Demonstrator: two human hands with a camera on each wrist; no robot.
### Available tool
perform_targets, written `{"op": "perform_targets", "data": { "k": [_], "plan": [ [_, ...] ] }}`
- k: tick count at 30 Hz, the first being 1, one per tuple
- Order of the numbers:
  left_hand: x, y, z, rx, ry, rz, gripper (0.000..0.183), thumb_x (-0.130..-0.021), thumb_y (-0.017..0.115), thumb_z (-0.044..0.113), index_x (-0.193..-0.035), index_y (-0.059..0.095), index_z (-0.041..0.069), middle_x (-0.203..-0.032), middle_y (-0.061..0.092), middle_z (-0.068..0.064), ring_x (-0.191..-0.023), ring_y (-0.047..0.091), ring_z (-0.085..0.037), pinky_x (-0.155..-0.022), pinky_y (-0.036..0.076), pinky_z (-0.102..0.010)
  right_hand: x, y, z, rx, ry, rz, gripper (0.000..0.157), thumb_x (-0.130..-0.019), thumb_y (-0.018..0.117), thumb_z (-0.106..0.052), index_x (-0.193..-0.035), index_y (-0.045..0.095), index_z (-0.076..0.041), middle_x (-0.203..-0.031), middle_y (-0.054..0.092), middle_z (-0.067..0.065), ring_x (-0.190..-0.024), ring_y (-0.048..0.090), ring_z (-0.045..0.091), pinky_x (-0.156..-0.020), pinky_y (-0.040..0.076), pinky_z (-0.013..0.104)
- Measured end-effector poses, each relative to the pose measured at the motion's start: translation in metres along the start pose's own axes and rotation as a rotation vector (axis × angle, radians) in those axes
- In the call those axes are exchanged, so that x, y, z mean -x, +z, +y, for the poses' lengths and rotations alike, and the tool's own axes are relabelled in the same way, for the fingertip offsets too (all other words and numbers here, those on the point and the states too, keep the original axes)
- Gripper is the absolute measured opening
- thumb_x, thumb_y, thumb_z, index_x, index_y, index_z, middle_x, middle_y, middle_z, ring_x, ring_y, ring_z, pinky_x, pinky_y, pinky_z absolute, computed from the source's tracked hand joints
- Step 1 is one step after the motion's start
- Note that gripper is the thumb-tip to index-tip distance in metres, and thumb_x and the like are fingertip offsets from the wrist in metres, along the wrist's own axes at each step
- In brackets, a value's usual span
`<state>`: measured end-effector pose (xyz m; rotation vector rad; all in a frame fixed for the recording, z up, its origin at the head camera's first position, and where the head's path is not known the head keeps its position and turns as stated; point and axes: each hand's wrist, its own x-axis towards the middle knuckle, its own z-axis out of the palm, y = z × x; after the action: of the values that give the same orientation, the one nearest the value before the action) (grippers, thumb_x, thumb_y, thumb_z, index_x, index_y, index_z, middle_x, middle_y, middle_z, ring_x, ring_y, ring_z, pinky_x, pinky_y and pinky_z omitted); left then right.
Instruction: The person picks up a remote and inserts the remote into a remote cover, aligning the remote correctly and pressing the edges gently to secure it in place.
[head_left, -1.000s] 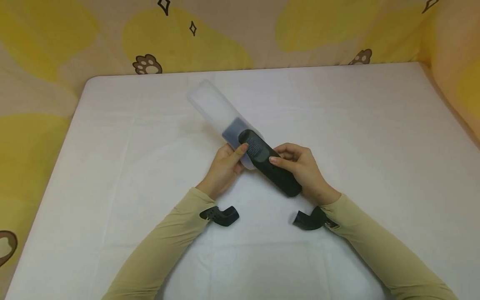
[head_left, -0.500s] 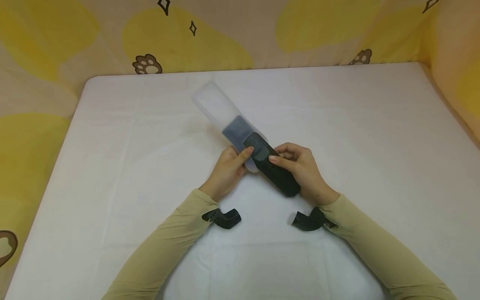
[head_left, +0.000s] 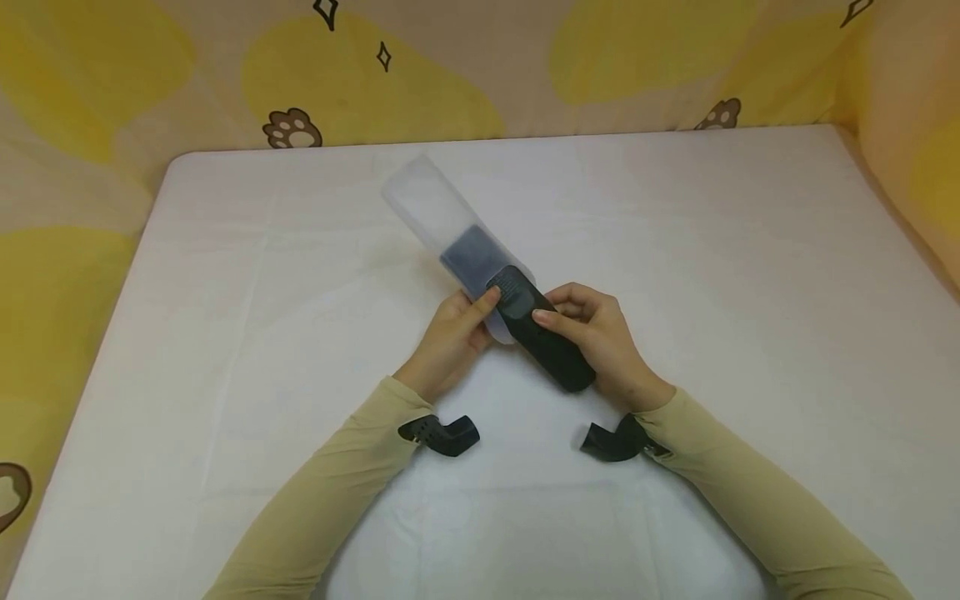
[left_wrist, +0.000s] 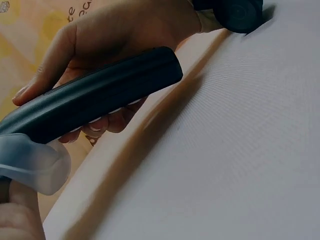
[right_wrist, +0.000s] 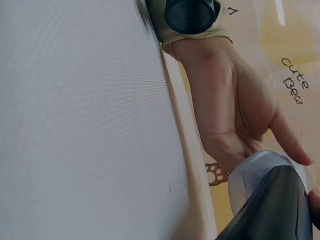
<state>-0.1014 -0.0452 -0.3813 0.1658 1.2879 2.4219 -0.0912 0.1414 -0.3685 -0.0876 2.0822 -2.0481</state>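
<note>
A long, narrow clear plastic case [head_left: 431, 196] points toward the table's far edge, a dark blue-grey piece [head_left: 474, 257] showing through it. Across its near end lies a slim black handheld device [head_left: 551, 346] with a rounded tip and small raised markings; its exact kind is unclear. My left hand [head_left: 446, 342] holds the case's near end from below, its thumb on the device's tip. With thumb on top and fingers beneath, my right hand [head_left: 600, 333] grips the device's body. In the left wrist view, the device [left_wrist: 95, 100] sits just above the case's rounded end [left_wrist: 52, 167].
A white-covered table [head_left: 300, 333] spreads under both hands. Behind it and at the sides hangs a yellow patterned cloth [head_left: 450, 75]. Black wrist mounts [head_left: 446, 435] jut inward from the sleeves.
Since a second ago, the device has slid slightly toward the lower right against the case, baring more of the blue-grey piece. Both hands keep their hold.
</note>
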Motion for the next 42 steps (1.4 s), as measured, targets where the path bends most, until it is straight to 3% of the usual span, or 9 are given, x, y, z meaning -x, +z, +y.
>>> {"op": "perform_targets", "data": {
  "k": [5, 10, 13, 17, 22, 25, 31, 36, 42],
  "plan": [
    [-0.002, -0.003, 0.004, 0.047, 0.007, 0.077, 0.093, -0.076, 0.072, 0.049, -0.137, 0.029, -0.009, -0.132, 0.046, -0.017, -0.115, 0.051, -0.018, -0.099, 0.043, -0.031, 0.0, 0.002, 0.001, -0.001, -0.012, -0.008, 0.021, -0.085, 0.07, -0.011, -0.1, 0.061, -0.001, -0.078, 0.067, 0.0, -0.073, 0.061, 0.014, -0.068, 0.051, 0.023],
    [-0.003, -0.004, 0.009, 0.086, 0.078, 0.142, 0.092, -0.071, 0.075, 0.047, -0.136, 0.033, -0.003, -0.117, 0.054, -0.006, -0.108, 0.055, -0.015, -0.095, 0.044, -0.03, 0.0, 0.002, 0.001, 0.015, -0.017, -0.014, 0.02, -0.084, 0.072, -0.01, -0.098, 0.061, -0.001, -0.077, 0.067, 0.0, -0.072, 0.062, 0.012, -0.068, 0.051, 0.023],
    [-0.004, -0.005, 0.011, 0.096, 0.107, 0.139, 0.095, -0.069, 0.077, 0.046, -0.137, 0.032, -0.004, -0.117, 0.055, -0.005, -0.108, 0.055, -0.015, -0.096, 0.044, -0.03, 0.0, 0.002, 0.002, 0.024, -0.018, -0.019, 0.021, -0.083, 0.072, -0.011, -0.098, 0.061, -0.001, -0.077, 0.068, 0.0, -0.073, 0.063, 0.012, -0.069, 0.051, 0.023],
    [-0.004, -0.007, 0.011, 0.118, 0.12, 0.126, 0.085, -0.075, 0.074, 0.041, -0.134, 0.035, -0.005, -0.117, 0.057, -0.007, -0.11, 0.056, -0.017, -0.1, 0.042, -0.032, 0.0, 0.002, 0.002, 0.032, -0.016, -0.022, 0.021, -0.083, 0.072, -0.011, -0.098, 0.061, -0.001, -0.077, 0.068, 0.0, -0.073, 0.062, 0.012, -0.069, 0.05, 0.023],
    [-0.004, -0.007, 0.013, 0.172, 0.133, 0.13, 0.046, -0.093, 0.06, 0.025, -0.127, 0.043, -0.001, -0.116, 0.059, -0.008, -0.11, 0.056, -0.018, -0.1, 0.042, -0.033, 0.0, 0.002, 0.001, 0.047, -0.016, -0.028, 0.021, -0.084, 0.071, -0.011, -0.099, 0.061, 0.0, -0.077, 0.068, 0.0, -0.073, 0.062, 0.011, -0.069, 0.051, 0.023],
    [-0.004, -0.007, 0.015, 0.209, 0.145, 0.119, 0.035, -0.097, 0.054, 0.02, -0.124, 0.044, 0.0, -0.116, 0.06, -0.009, -0.113, 0.055, -0.02, -0.102, 0.04, -0.034, 0.0, 0.002, 0.001, 0.051, -0.011, -0.037, 0.022, -0.085, 0.071, -0.011, -0.101, 0.061, 0.0, -0.079, 0.068, 0.0, -0.073, 0.063, 0.012, -0.068, 0.051, 0.023],
    [-0.004, -0.009, 0.013, 0.235, 0.175, 0.074, 0.052, -0.089, 0.062, 0.025, -0.128, 0.042, -0.003, -0.12, 0.059, -0.013, -0.124, 0.048, -0.026, -0.108, 0.033, -0.034, 0.001, 0.003, 0.001, 0.083, -0.01, -0.018, 0.02, -0.084, 0.071, -0.011, -0.098, 0.061, 0.0, -0.076, 0.068, -0.002, -0.072, 0.061, 0.011, -0.068, 0.05, 0.021],
    [-0.004, -0.01, 0.011, 0.238, 0.173, 0.073, 0.072, -0.08, 0.07, 0.029, -0.132, 0.038, -0.008, -0.118, 0.06, -0.013, -0.121, 0.051, -0.025, -0.109, 0.032, -0.034, 0.001, 0.003, 0.0, 0.087, 0.008, 0.01, 0.018, -0.083, 0.072, -0.011, -0.094, 0.062, 0.0, -0.073, 0.067, -0.004, -0.073, 0.06, 0.01, -0.067, 0.05, 0.021],
    [-0.003, -0.01, 0.009, 0.232, 0.156, 0.055, 0.079, -0.08, 0.069, 0.032, -0.135, 0.033, -0.011, -0.117, 0.062, -0.011, -0.117, 0.054, -0.022, -0.109, 0.032, -0.035, 0.002, 0.003, 0.001, 0.024, 0.029, 0.01, 0.017, -0.084, 0.072, -0.01, -0.093, 0.063, 0.001, -0.073, 0.068, -0.001, -0.072, 0.062, 0.011, -0.068, 0.053, 0.023]
  ]
}}
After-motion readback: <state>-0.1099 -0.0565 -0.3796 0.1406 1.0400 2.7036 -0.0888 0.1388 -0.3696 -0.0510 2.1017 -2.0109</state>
